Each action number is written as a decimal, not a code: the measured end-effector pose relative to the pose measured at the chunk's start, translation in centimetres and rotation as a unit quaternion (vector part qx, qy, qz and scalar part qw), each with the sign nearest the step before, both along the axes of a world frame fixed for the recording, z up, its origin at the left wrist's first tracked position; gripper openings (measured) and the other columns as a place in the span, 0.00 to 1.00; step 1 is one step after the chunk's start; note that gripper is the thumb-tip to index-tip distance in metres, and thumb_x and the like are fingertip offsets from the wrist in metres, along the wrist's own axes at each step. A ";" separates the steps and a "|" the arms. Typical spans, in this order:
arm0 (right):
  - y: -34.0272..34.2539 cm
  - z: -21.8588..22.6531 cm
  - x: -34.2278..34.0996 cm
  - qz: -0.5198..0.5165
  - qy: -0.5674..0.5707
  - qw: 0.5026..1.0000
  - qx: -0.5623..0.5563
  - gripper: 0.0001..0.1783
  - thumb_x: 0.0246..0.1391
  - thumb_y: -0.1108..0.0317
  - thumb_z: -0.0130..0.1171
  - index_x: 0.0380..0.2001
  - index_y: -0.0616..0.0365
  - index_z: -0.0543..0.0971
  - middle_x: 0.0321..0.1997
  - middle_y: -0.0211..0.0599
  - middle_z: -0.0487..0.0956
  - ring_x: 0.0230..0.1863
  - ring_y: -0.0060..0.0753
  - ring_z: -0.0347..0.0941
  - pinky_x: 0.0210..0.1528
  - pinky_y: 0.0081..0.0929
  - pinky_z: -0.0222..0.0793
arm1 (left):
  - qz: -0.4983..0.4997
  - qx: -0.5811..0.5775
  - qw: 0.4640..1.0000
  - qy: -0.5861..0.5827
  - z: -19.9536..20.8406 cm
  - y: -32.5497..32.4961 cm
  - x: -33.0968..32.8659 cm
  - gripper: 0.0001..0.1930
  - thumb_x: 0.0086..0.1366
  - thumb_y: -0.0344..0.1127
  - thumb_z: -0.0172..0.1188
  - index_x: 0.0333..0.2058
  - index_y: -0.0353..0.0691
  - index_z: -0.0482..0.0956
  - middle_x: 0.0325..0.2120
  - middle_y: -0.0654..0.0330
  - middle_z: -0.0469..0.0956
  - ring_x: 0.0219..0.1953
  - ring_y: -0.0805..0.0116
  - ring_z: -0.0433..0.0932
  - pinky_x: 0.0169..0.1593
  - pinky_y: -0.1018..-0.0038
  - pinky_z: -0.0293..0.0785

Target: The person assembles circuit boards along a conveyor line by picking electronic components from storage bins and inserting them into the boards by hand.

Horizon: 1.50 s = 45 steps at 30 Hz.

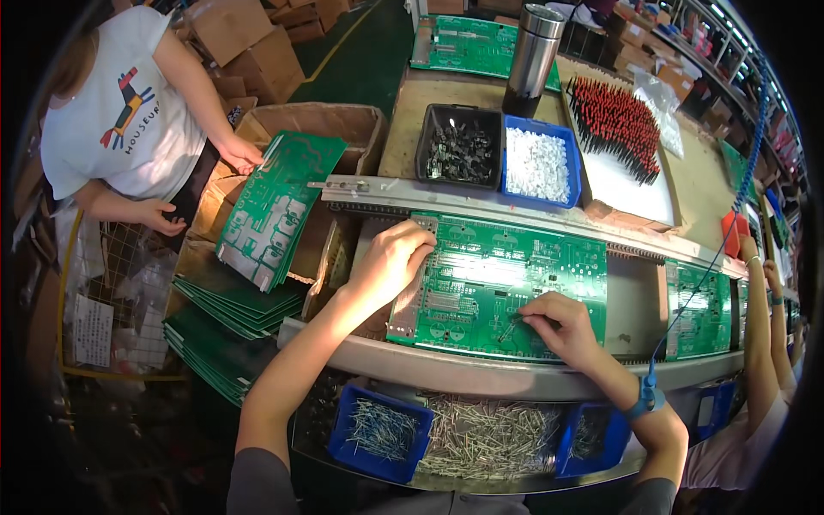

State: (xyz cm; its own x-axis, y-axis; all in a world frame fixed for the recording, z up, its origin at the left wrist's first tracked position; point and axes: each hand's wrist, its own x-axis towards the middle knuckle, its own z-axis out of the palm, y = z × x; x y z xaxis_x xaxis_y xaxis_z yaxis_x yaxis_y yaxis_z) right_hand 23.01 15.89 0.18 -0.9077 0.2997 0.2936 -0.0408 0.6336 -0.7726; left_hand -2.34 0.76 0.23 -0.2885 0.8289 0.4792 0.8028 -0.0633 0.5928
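Observation:
A large green circuit board [506,275] lies on the conveyor rails in front of me. My left hand [390,257] rests on its left edge, fingers curled over the board's corner. My right hand [558,324] is at the board's near edge, pinching a small thin metal component [509,329] against the board surface. A blue wrist strap [645,396] with a coiled blue cord sits on my right wrist.
Blue bins of wire parts [378,429] and loose metal leads [485,436] sit below the rail. A black bin [459,146], a blue bin of white parts [539,163], a steel flask [532,56] and red-tipped parts [614,116] lie beyond. A person at left holds stacked boards [270,210]; another person's arm [760,326] is right.

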 end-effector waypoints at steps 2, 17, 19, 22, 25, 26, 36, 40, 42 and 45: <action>0.0 0.0 0.0 0.002 0.005 1.000 0.007 0.08 0.45 0.81 0.60 0.31 0.62 0.79 0.29 0.40 0.78 0.29 0.33 0.76 0.30 0.24 0.70 | 0.007 -0.002 1.000 0.010 -0.1 -0.1 0.1 0.04 0.53 0.22 0.59 0.29 0.32 0.77 0.26 0.52 0.76 0.30 0.53 0.77 0.35 0.67 0.73; 0.0 0.1 0.2 0.008 0.004 1.000 0.001 0.06 0.45 0.79 0.61 0.30 0.61 0.79 0.30 0.39 0.78 0.31 0.35 0.75 0.32 0.26 0.70 | 0.012 -0.099 0.986 0.132 0.0 1.0 0.5 0.07 0.47 0.23 0.59 0.28 0.36 0.79 0.25 0.56 0.74 0.31 0.54 0.76 0.33 0.65 0.73; 0.1 0.3 0.1 0.013 0.000 1.000 -0.001 0.07 0.44 0.81 0.60 0.30 0.61 0.79 0.30 0.39 0.78 0.32 0.34 0.76 0.32 0.24 0.70 | 0.000 -0.092 0.989 0.114 -0.1 0.8 0.5 0.07 0.47 0.23 0.60 0.29 0.36 0.79 0.26 0.56 0.74 0.31 0.55 0.76 0.34 0.66 0.74; 0.0 0.7 0.0 0.006 -0.007 1.000 -0.007 0.06 0.45 0.81 0.60 0.30 0.61 0.79 0.30 0.39 0.78 0.32 0.34 0.76 0.32 0.24 0.71 | 0.031 -0.046 0.990 0.127 1.3 0.3 1.9 0.07 0.49 0.26 0.61 0.30 0.37 0.79 0.28 0.56 0.74 0.33 0.57 0.77 0.35 0.67 0.74; 0.1 1.5 -0.2 0.001 0.000 1.000 0.007 0.06 0.45 0.81 0.59 0.30 0.62 0.79 0.31 0.40 0.78 0.33 0.35 0.76 0.33 0.24 0.71 | -0.007 -0.070 0.995 0.070 2.5 0.1 4.9 0.05 0.50 0.28 0.62 0.28 0.37 0.78 0.28 0.57 0.74 0.33 0.58 0.76 0.35 0.67 0.74; 0.2 1.8 -0.5 0.002 -0.001 1.000 0.008 0.06 0.45 0.81 0.59 0.30 0.62 0.79 0.31 0.40 0.78 0.33 0.35 0.76 0.33 0.24 0.71 | -0.040 -0.105 0.992 0.058 3.2 0.0 6.0 0.05 0.52 0.31 0.61 0.27 0.37 0.78 0.27 0.58 0.74 0.31 0.59 0.76 0.35 0.67 0.73; 2.2 1.9 -6.2 -0.018 0.013 0.997 0.068 0.05 0.46 0.81 0.57 0.29 0.62 0.78 0.31 0.39 0.77 0.30 0.36 0.75 0.31 0.26 0.71 | -0.138 -0.239 0.958 0.077 1.5 1.4 11.0 0.09 0.49 0.34 0.64 0.23 0.36 0.74 0.25 0.54 0.72 0.34 0.54 0.75 0.35 0.61 0.71; 2.7 1.2 -7.4 0.003 0.005 0.998 0.062 0.06 0.46 0.81 0.57 0.29 0.61 0.78 0.30 0.39 0.77 0.29 0.35 0.75 0.30 0.26 0.70 | -0.134 -0.252 0.956 0.067 1.6 1.6 11.2 0.08 0.49 0.33 0.63 0.22 0.36 0.74 0.25 0.54 0.73 0.33 0.53 0.75 0.34 0.60 0.71; 2.7 1.1 -7.7 0.012 0.009 0.998 0.064 0.06 0.46 0.80 0.57 0.29 0.61 0.79 0.30 0.39 0.77 0.29 0.35 0.75 0.29 0.26 0.70 | -0.138 -0.268 0.951 0.073 1.8 1.8 11.2 0.08 0.49 0.32 0.63 0.22 0.36 0.73 0.25 0.53 0.73 0.33 0.52 0.75 0.34 0.59 0.71; 2.8 0.9 -8.0 0.007 0.003 0.998 0.068 0.06 0.46 0.80 0.57 0.29 0.60 0.79 0.30 0.38 0.77 0.29 0.35 0.75 0.29 0.26 0.70 | -0.139 -0.253 0.956 0.057 1.8 1.9 11.4 0.08 0.49 0.31 0.63 0.22 0.36 0.72 0.24 0.53 0.73 0.32 0.52 0.75 0.35 0.59 0.71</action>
State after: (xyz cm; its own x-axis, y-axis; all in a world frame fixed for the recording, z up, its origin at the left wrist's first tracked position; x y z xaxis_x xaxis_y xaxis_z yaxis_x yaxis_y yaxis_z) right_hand 15.05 18.71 1.07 -0.9096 0.2435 0.3366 -0.0553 0.7322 -0.6788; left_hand 9.05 2.71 2.00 0.0062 0.9999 0.0119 0.8581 -0.0114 0.5133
